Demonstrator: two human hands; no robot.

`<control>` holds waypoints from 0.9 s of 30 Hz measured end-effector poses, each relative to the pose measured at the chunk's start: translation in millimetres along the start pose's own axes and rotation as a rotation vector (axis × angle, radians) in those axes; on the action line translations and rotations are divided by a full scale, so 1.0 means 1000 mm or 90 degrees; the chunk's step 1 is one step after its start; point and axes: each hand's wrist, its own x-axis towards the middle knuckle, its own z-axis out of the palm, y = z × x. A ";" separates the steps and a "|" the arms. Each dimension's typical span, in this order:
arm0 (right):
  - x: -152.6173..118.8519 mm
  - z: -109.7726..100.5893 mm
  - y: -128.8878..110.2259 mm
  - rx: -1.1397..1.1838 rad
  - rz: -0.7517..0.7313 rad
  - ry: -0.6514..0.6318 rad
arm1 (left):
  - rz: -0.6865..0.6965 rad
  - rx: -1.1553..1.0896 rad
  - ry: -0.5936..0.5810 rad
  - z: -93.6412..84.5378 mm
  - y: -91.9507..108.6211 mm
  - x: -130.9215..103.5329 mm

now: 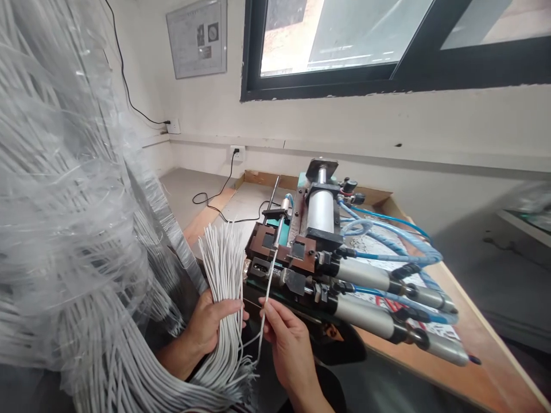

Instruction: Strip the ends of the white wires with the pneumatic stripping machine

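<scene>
wire bundle [222,261]: many thin off-white wires, roughly upright, gathered in left grip [207,326]; top ends fanned loosely, heights uneven
bundle lower run: bends below the grip, overlaps other wires; can't tell where it ends
single wire [271,281]: thin, off-white, slightly bowed, pinched in fingertips of right grip [289,343], just right of bundle
wire top: leans slightly right, reaches gap between machine's brown blocks [302,253]; can't tell if clamped
wire lower part: hangs below fingertips
</scene>
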 end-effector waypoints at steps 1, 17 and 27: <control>0.000 0.000 0.001 0.004 0.005 0.004 | 0.000 -0.002 0.000 0.001 0.000 0.001; 0.008 0.009 -0.015 0.173 0.172 -0.093 | 0.035 0.018 -0.007 0.007 -0.004 -0.003; -0.007 0.009 -0.004 0.052 0.004 0.000 | 0.030 0.030 -0.051 0.009 -0.004 -0.007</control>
